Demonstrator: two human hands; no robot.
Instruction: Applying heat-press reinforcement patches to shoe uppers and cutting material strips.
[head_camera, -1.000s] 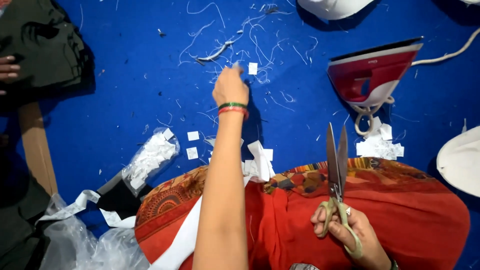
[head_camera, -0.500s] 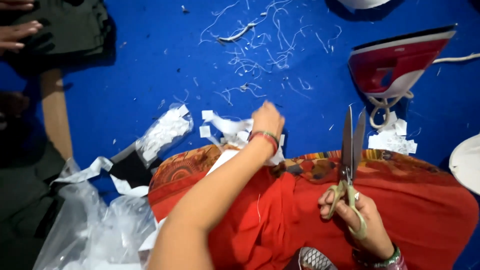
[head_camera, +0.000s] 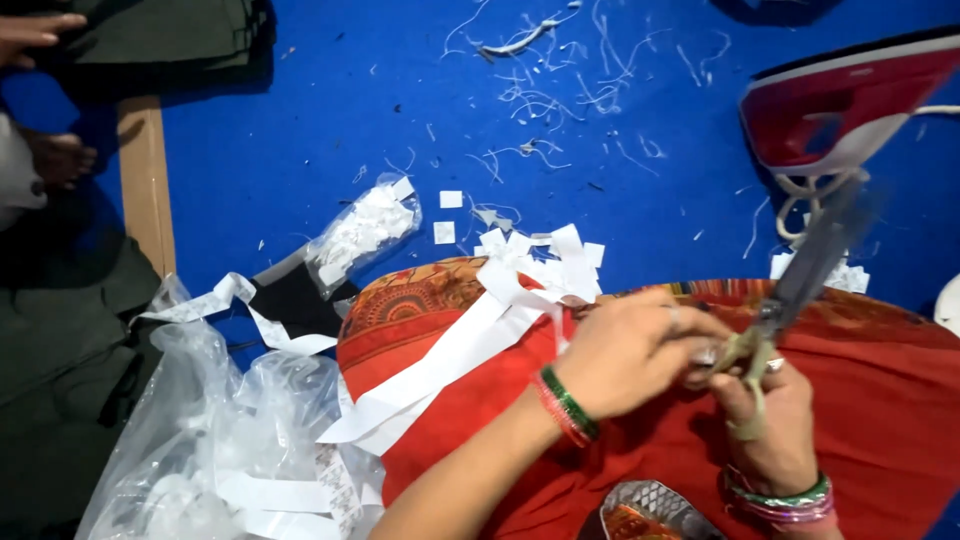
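Gripping metal scissors (head_camera: 800, 275) — right hand (head_camera: 765, 420) fingers curled through handles, left hand (head_camera: 625, 350) pinching there, white paper strips (head_camera: 470, 345).

Steel scissors (head_camera: 800, 275); matt red cloth (head_camera: 900, 400); white paper strips (head_camera: 450, 360); glossy plastic bag (head_camera: 220, 430).

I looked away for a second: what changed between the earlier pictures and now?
The left hand drew back from the blue table to meet the right hand at the scissors, now tilted. The right hand's grip and the iron stayed.
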